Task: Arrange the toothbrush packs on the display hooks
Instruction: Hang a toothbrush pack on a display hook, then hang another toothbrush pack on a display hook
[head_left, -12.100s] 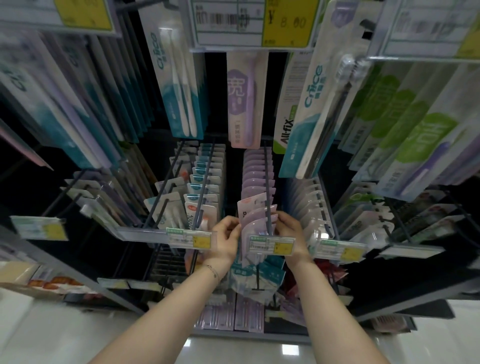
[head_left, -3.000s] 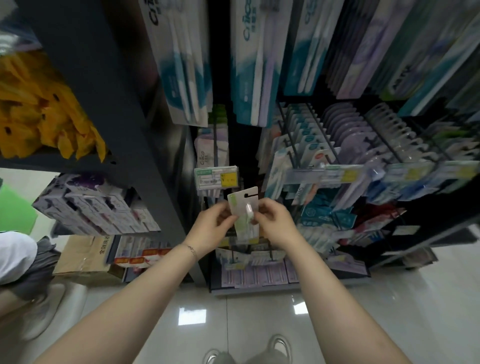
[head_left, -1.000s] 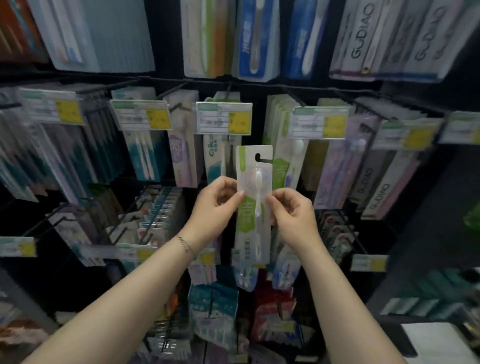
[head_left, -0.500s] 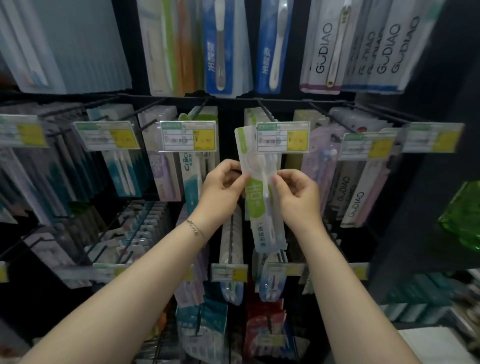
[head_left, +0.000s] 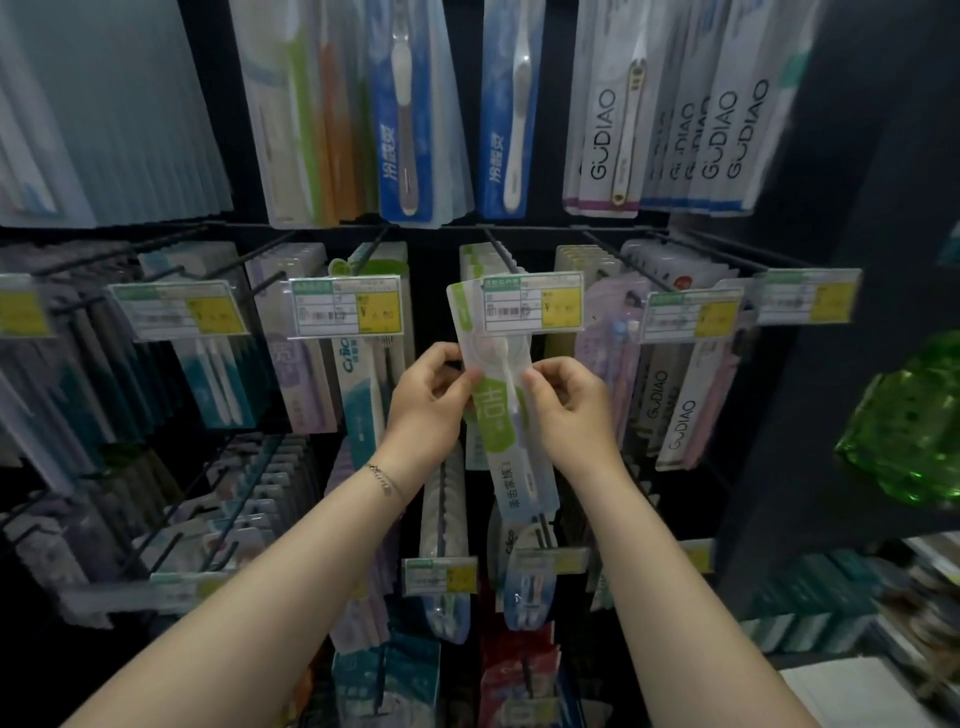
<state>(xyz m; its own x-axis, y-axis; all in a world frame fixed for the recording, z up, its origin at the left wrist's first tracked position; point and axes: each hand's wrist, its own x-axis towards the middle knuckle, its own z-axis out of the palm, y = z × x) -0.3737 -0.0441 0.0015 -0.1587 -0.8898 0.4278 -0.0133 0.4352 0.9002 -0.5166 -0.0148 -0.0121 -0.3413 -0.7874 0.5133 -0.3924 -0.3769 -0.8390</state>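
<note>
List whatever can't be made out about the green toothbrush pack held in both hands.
Head view: whether the toothbrush pack hangs on the hook; the price tag covers its top.
Head view: the tag's price, blurred.
Head view: green object at right edge, blurred and cut off.

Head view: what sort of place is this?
Most likely a shop's toothbrush aisle: GUDIAO packs hang in rows on wire hooks, barcode price tags sit at the hook ends, and the left hand and right hand hold a green-and-white toothbrush pack up behind one.
</note>
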